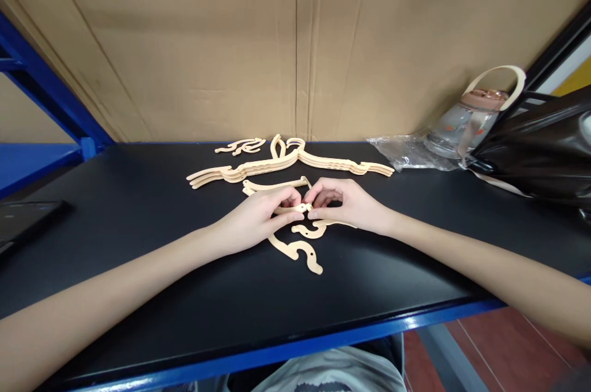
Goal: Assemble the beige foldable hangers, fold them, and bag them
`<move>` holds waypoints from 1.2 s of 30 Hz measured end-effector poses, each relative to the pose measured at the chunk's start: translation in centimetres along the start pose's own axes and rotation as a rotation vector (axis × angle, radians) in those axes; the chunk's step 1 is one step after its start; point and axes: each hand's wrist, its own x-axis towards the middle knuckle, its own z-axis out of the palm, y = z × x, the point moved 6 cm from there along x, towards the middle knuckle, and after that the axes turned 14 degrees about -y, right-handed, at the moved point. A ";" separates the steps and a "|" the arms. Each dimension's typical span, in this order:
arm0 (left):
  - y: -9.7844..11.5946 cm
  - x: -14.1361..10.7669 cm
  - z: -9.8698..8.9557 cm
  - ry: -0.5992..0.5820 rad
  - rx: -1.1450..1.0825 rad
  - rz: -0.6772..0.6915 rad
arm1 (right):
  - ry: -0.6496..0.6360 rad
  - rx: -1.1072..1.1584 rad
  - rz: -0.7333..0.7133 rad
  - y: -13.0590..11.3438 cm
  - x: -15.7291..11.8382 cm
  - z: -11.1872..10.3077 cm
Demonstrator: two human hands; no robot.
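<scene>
My left hand (258,216) is closed, pinching a cream-coloured clothes hanger piece (302,208) between thumb and fingers. My right hand (348,202) is closed too, its fingertips on a small end of a hanger part (309,207) that meets the left hand's piece. Whether the two are joined I cannot tell. Below the hands lie a curved, hooked hanger arm (295,249) and a second hooked hanger arm (314,231), each partly covered by a hand. Just behind the hands rests a straighter hanger arm (274,185).
Several assembled hangers (270,165) are stacked behind my hands, with loose hooked pieces (244,145) at the back left. A clear plastic bag (406,152) and a water bottle (466,121) stand at the right, beside a dark bag (545,146). A dark flat object (30,216) lies far left.
</scene>
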 end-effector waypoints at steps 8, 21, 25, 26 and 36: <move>0.0 -0.1 0.0 -0.008 0.006 -0.014 | 0.014 0.014 -0.035 0.0 0.0 -0.1; 0.1 0.0 0.0 -0.013 0.075 0.017 | 0.040 -0.134 -0.062 -0.9 -0.2 0.0; 0.0 -0.1 0.1 -0.005 0.091 0.020 | 0.052 -0.174 -0.079 -0.8 -0.1 0.1; 0.0 -0.1 0.2 -0.006 0.095 0.020 | 0.051 -0.186 -0.084 -0.8 -0.1 0.1; 0.2 -0.1 0.2 -0.005 0.109 0.030 | 0.001 -0.238 -0.143 -1.3 0.0 0.3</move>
